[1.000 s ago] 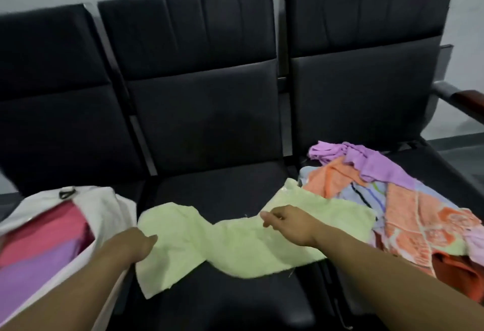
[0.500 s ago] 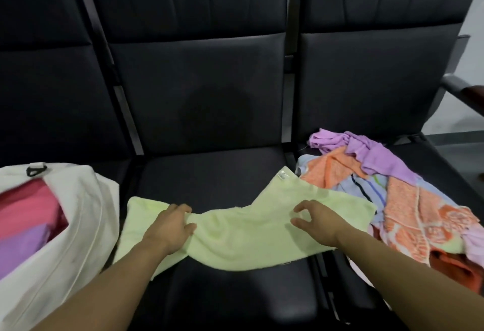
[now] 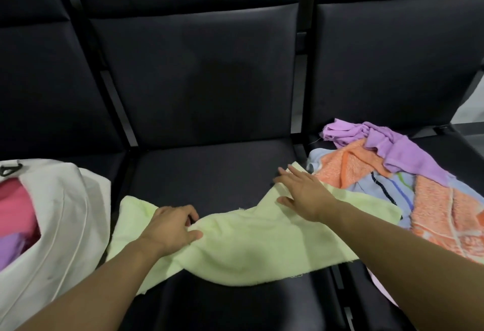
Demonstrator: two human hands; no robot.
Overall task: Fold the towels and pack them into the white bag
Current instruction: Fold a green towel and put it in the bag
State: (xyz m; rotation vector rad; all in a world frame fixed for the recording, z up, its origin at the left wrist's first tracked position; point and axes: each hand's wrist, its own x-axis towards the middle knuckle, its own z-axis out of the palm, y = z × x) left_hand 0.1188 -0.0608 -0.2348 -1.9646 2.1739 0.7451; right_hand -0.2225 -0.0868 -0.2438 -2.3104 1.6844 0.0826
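Nearest, a green towel [image 3: 251,241] lies spread across the front of the middle seat [image 3: 209,168], its right end reaching over the seat's right edge onto the pile [image 3: 387,181] of towels on the right seat. The left hand [image 3: 172,226] bunches the towel's left part, fingers curled into the cloth and gripping it. The right hand [image 3: 301,194] lies flat on the towel's far right corner, fingers straight, pressing without grasping. At the left edge, on the left seat, stands the white bag [image 3: 60,220], open, with pink and purple cloth inside. Farther back, a purple towel [image 3: 392,144] tops the pile.
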